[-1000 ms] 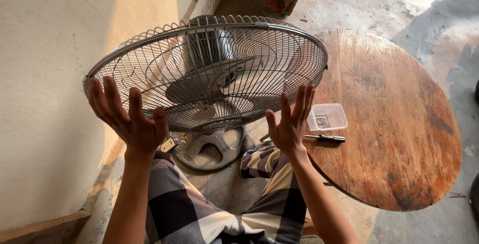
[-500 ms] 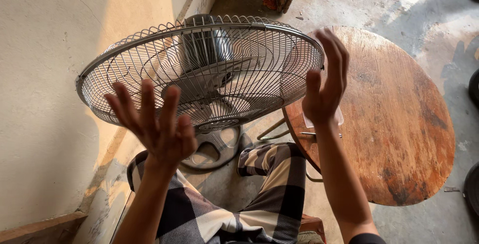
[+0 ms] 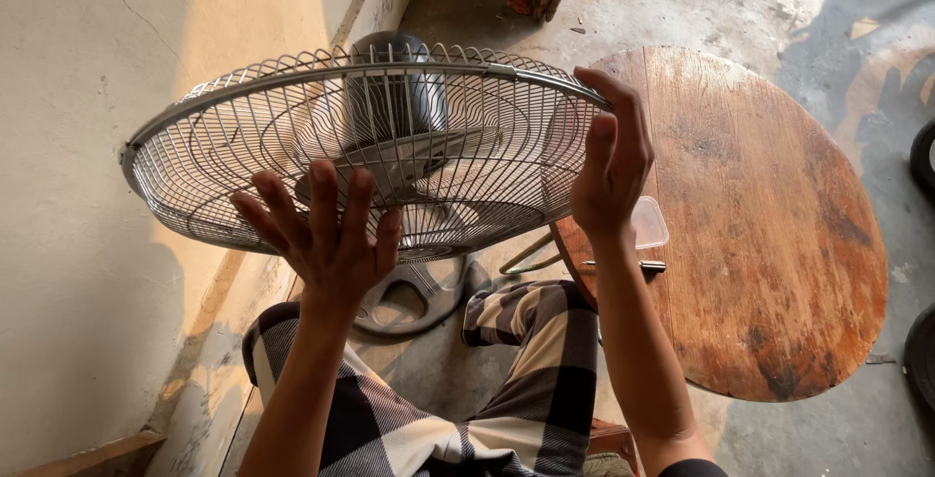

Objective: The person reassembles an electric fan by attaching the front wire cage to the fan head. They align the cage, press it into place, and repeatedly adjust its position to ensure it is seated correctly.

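The wire fan guard [image 3: 370, 146] sits tilted in front of the person, its round cage facing up toward the camera, with the dark motor housing [image 3: 394, 97] and the grey blades [image 3: 419, 160] showing through the wires. The right hand [image 3: 612, 160] is closed over the guard's rim on the side nearest the round wooden table [image 3: 769, 233], fingers curled over the top of the ring; half a second ago it was open and only beside that rim. The left hand [image 3: 326, 238] is spread open, palm against the near lower edge of the guard, and has slid inward along the rim from where it was a second ago; whether it actually touches the wires is hard to tell. The cage itself has barely shifted. Below it, on the concrete floor, lies the round fan base [image 3: 409, 297], just past the person's checked trousers [image 3: 506, 380]. At the table's left edge, just behind the right wrist, rest a clear plastic box [image 3: 651, 224] and a thin dark tool [image 3: 648, 266].
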